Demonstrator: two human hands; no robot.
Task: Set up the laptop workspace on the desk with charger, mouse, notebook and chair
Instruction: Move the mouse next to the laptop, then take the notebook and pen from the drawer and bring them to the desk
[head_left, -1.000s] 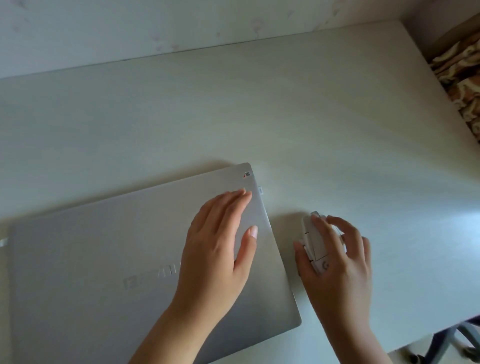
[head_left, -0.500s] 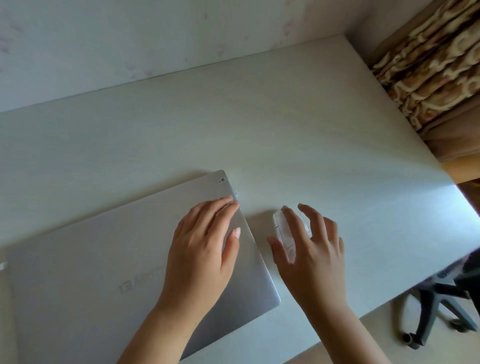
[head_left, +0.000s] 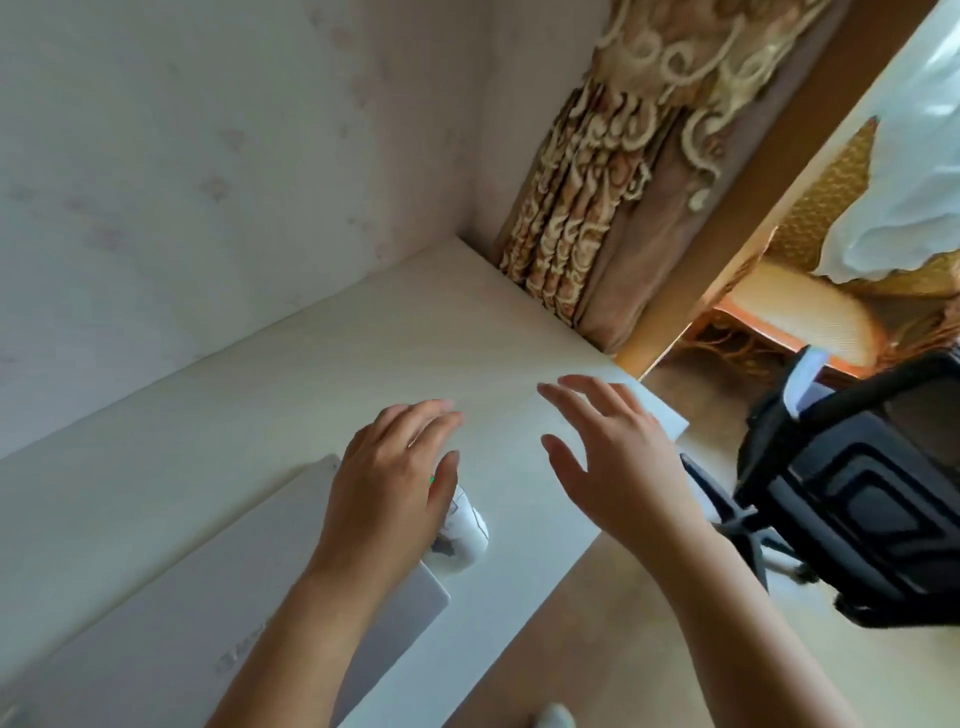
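A closed silver laptop (head_left: 171, 587) lies on the pale desk (head_left: 311, 364) at the lower left. A white mouse (head_left: 465, 530) sits on the desk just right of the laptop's corner, partly hidden by my left hand (head_left: 387, 483). That hand hovers over the laptop's right corner and the mouse with relaxed fingers, holding nothing. My right hand (head_left: 618, 457) is raised above the desk's right end, fingers spread and empty. A black office chair (head_left: 852, 499) stands on the floor to the right of the desk.
A wall runs behind the desk. Patterned brown curtains (head_left: 597, 208) hang at the desk's far right end. A wicker chair (head_left: 789, 306) with pale cloth stands beyond the black chair. Tan floor shows at the lower right.
My right hand has let go of the mouse and lifted off to the right. My left hand has lifted from the laptop lid. The view has swung right, showing the black chair.
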